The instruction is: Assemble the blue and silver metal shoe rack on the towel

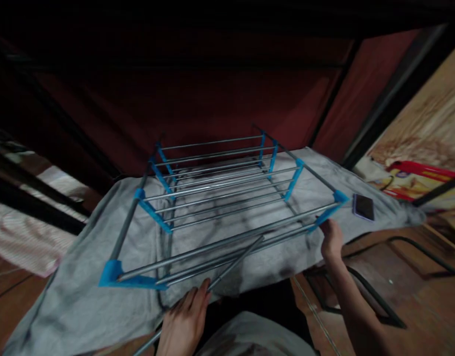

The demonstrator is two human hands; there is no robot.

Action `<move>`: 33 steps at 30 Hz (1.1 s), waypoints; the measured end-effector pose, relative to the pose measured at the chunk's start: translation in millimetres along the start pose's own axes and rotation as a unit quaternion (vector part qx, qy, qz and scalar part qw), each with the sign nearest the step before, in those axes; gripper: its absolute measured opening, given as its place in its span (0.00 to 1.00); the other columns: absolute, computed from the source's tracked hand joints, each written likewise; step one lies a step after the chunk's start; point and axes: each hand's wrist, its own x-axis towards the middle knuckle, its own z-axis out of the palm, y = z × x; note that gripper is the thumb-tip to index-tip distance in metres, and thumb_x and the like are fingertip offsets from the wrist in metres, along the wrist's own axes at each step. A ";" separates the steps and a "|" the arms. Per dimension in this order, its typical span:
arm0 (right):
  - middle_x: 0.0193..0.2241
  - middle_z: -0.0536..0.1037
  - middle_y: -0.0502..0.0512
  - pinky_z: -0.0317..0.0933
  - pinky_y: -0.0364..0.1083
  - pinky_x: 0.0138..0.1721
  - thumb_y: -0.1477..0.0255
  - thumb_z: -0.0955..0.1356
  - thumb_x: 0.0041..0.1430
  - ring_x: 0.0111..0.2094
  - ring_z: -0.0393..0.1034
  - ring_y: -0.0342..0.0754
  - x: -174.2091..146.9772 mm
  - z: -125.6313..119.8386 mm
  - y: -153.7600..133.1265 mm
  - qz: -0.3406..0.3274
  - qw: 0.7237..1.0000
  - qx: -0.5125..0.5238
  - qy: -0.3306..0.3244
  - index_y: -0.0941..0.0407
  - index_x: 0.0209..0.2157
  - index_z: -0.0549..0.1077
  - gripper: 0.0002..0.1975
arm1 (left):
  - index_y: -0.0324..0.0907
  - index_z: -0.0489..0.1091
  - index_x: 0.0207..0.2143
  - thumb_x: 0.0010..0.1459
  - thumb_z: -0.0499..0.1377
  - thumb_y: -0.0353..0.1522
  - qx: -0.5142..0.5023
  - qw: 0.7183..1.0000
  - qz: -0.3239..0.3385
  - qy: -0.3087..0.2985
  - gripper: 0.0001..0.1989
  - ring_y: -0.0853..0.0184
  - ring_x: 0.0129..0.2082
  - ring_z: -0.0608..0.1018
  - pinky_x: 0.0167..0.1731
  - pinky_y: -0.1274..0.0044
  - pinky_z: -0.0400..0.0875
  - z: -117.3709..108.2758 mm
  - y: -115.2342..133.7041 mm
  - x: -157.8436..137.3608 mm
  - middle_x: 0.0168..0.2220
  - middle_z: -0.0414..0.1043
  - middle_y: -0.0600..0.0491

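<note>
A rack (227, 236) of grey metal tubes joined by blue plastic brackets stands on a grey cloth-covered surface in front of me. My left hand (186, 316), at the near edge, is closed around a loose-looking thin metal tube (236, 264). That tube runs slantwise, its upper end overlapping the rack's front bars. My right hand (331, 238) is at the rack's near right corner, just under the blue bracket (327, 212). Its fingers appear curled against the corner and are partly hidden.
The grey cloth (90, 291) drapes over the surface. A phone (363, 206) lies on it at the right. Behind rises a dark red panel (212, 104). Right of the surface are a red and yellow box (416, 180) and a dark metal frame (371, 291) on the floor.
</note>
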 end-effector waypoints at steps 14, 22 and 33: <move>0.55 0.75 0.63 0.57 0.61 0.62 0.56 0.67 0.54 0.58 0.68 0.58 -9.9 -8.5 7.7 -0.013 0.994 -0.091 -0.061 0.57 0.53 0.74 0.29 | 0.42 0.69 0.57 0.71 0.46 0.33 -0.045 0.985 0.028 -0.161 0.19 0.64 0.38 0.83 0.36 0.75 0.74 39.9 74.5 104.1 0.46 0.80 0.46; 0.58 0.73 0.60 0.56 0.60 0.64 0.60 0.66 0.58 0.59 0.67 0.56 -10.1 -8.4 0.3 -0.044 0.991 -0.106 -0.069 0.56 0.58 0.71 0.27 | 0.42 0.68 0.57 0.71 0.45 0.34 -0.068 0.980 0.045 -0.181 0.19 0.62 0.40 0.82 0.38 0.74 0.71 42.7 108.1 153.3 0.44 0.79 0.44; 0.52 0.78 0.58 0.60 0.60 0.62 0.65 0.64 0.56 0.53 0.72 0.54 -14.7 -20.0 6.5 -0.033 0.986 -0.133 -0.098 0.55 0.54 0.74 0.25 | 0.42 0.66 0.56 0.71 0.43 0.35 -0.072 0.980 0.058 -0.177 0.19 0.63 0.39 0.81 0.35 0.75 0.70 55.4 113.6 173.5 0.44 0.79 0.45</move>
